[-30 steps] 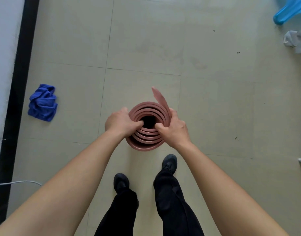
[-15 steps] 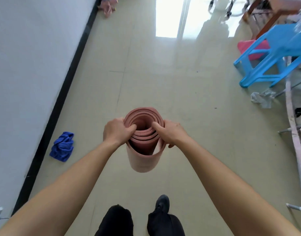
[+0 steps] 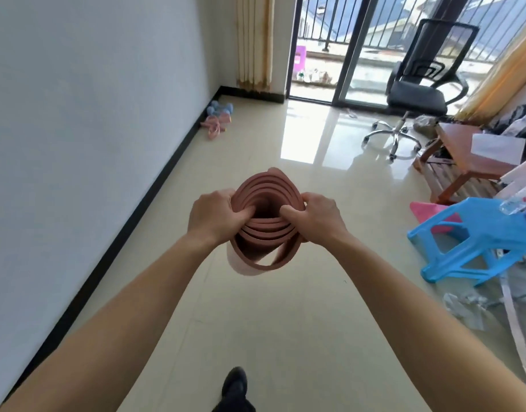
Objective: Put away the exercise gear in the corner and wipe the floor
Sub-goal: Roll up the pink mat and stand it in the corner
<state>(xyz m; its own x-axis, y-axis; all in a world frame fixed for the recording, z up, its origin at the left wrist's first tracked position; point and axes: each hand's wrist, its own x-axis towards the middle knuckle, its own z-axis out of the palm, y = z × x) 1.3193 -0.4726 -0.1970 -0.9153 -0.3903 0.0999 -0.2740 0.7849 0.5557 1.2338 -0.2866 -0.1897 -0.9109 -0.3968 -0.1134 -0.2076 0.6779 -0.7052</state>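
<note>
- Left hand (image 3: 215, 215) and right hand (image 3: 313, 220) are gripping the rolled mat (image 3: 267, 237) by its rim.
- Blue stool (image 3: 476, 236) is sitting at the floor's (image 3: 255, 322) right edge.

Rolled mat (image 3: 266, 233) at centre, gripped between left hand (image 3: 215, 217) on its left rim and right hand (image 3: 313, 220) on its right. Wall (image 3: 92, 114) to the left; dumbbells (image 3: 220, 109) at its far end. Office chair (image 3: 419, 96) far right, before the balcony door (image 3: 324, 46); low table (image 3: 464, 153), then tipped stool (image 3: 476, 236), nearer.
</note>
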